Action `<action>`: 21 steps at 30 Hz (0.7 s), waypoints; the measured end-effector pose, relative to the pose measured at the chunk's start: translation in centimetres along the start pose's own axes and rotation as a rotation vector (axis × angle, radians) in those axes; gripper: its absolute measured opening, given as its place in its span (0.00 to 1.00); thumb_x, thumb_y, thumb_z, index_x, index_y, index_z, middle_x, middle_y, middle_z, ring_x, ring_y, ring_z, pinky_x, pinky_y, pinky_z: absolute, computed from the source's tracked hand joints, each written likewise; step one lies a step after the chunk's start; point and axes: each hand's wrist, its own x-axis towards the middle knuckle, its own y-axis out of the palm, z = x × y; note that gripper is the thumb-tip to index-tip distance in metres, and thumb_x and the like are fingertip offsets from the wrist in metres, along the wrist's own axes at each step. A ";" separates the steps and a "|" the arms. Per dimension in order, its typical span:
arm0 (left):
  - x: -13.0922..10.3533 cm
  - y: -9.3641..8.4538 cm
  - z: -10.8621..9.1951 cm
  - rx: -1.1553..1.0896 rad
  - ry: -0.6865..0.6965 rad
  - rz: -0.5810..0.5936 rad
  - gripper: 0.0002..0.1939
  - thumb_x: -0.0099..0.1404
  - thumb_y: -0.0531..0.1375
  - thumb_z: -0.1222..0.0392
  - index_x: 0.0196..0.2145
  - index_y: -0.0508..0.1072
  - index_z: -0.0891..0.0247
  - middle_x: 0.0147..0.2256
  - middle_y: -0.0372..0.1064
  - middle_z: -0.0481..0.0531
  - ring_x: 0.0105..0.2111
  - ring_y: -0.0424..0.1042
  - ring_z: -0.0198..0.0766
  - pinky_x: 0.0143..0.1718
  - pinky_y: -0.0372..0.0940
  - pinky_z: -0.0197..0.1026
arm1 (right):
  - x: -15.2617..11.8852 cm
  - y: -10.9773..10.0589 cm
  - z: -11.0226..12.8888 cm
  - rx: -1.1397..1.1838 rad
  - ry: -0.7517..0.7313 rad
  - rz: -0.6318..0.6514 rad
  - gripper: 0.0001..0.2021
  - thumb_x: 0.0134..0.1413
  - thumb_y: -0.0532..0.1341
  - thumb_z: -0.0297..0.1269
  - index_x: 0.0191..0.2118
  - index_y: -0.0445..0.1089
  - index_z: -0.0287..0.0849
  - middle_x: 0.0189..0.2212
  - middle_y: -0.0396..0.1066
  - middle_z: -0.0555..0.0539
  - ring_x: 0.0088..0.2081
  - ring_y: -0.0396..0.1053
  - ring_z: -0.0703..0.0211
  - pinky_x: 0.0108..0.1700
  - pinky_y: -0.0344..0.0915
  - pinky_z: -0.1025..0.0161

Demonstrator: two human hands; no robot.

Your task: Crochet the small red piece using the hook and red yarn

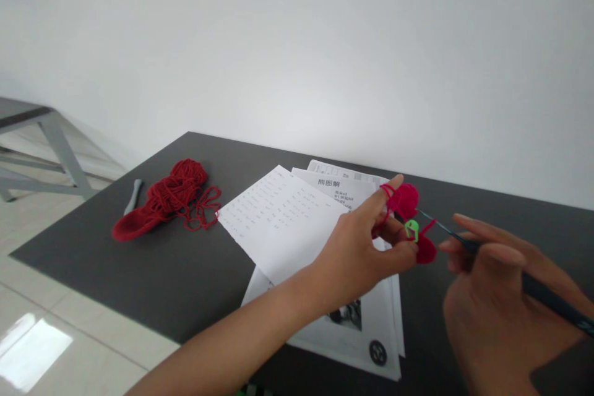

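Observation:
My left hand pinches a small crimson crochet piece above the papers, with yarn looped over the raised index finger. A bright green stitch marker is clipped to the piece by my thumb. My right hand is closed round the dark handle of a crochet hook. The thin metal shaft points left, and its tip reaches the edge of the crochet piece. Whether yarn is caught on the tip is too small to tell.
A handwritten sheet lies over printed pattern pages on the dark table. To the left are a tangled red yarn skein, a red crocheted piece and a grey tool. A stool stands beyond the table's left edge.

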 end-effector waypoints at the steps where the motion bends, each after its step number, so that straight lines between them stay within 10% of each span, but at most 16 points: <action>1: 0.0 0.0 0.0 -0.013 -0.003 0.013 0.45 0.59 0.62 0.66 0.70 0.50 0.56 0.29 0.68 0.42 0.29 0.68 0.30 0.37 0.64 0.35 | 0.0 0.0 0.0 -0.007 -0.005 0.023 0.09 0.68 0.63 0.40 0.44 0.78 0.41 0.30 0.71 0.48 0.25 0.64 0.62 0.25 0.58 0.64; 11: 0.0 -0.4 -0.1 -0.054 -0.044 0.049 0.46 0.60 0.64 0.63 0.71 0.48 0.54 0.29 0.71 0.44 0.29 0.70 0.32 0.34 0.65 0.35 | 1.2 -1.5 -2.1 0.115 0.131 0.463 0.06 0.59 0.70 0.38 0.43 0.77 0.49 0.39 0.73 0.49 0.36 0.73 0.58 0.34 0.69 0.67; 21: 0.2 -0.7 -0.6 -0.381 -0.150 -0.041 0.35 0.62 0.64 0.54 0.64 0.62 0.66 0.28 0.69 0.46 0.28 0.68 0.31 0.35 0.63 0.37 | 1.1 -1.5 -0.2 -0.220 -0.118 0.432 0.03 0.67 0.65 0.40 0.42 0.76 0.49 0.38 0.73 0.53 0.35 0.71 0.60 0.35 0.63 0.64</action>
